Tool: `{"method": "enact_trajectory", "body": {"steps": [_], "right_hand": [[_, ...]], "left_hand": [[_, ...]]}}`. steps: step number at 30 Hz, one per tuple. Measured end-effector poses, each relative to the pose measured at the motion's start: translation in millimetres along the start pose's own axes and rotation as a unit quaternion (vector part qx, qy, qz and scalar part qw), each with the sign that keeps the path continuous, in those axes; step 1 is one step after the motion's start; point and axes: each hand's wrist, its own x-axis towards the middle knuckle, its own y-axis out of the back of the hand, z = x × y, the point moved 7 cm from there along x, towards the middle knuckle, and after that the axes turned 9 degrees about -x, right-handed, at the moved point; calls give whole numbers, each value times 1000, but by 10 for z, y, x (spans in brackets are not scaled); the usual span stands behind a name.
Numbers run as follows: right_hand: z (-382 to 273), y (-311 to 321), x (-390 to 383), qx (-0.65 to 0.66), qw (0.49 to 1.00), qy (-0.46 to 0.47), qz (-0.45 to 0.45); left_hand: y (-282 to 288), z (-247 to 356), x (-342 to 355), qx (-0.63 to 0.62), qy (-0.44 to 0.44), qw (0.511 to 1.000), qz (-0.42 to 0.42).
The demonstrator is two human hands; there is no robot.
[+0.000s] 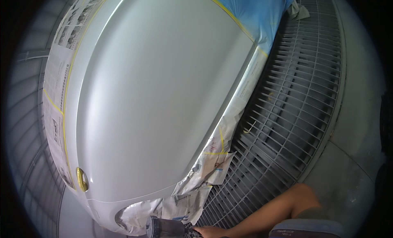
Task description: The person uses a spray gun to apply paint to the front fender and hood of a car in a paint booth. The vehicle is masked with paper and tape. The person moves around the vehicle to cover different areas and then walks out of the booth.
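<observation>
At six o'clock, a spray gun (166, 228) with a dark, cylindrical cup is held by the right hand (211, 232), its fingers closed around the tool beside the cup. The left hand is out of view, so its state cannot be told. The centre is filled by a silver car panel (163, 103), edged with newspaper (219, 164). A yellow-covered door handle (82, 179) is seen at eight o'clock, blue sheeting (256, 15) at one, and floor grating (303, 103) at three.

Slatted metal floor grating (305, 80) alongside grey floor (360, 123).
</observation>
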Motion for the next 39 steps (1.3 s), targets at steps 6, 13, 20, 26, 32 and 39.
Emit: {"method": "enact_trajectory", "body": {"steps": [6,13,20,26,32,39], "right_hand": [[-81,-6,82,-108,993,-24,-42],[-98,-138,59,-200,974,-59,-84],[21,-90,95,-265,955,-119,-66],[22,22,74,-289,945,-150,-30],[-36,77,12,-258,954,-154,-4],[-147,29,-18,-264,951,-161,22]], "left_hand": [[-77,28,-94,14,-37,999,17],[-176,83,-274,13,-77,996,49],[-258,181,-393,-4,-117,989,87],[-352,281,-420,-35,-150,981,116],[-459,298,-460,-69,-178,972,136],[-526,245,-596,-115,-197,958,173]]}}
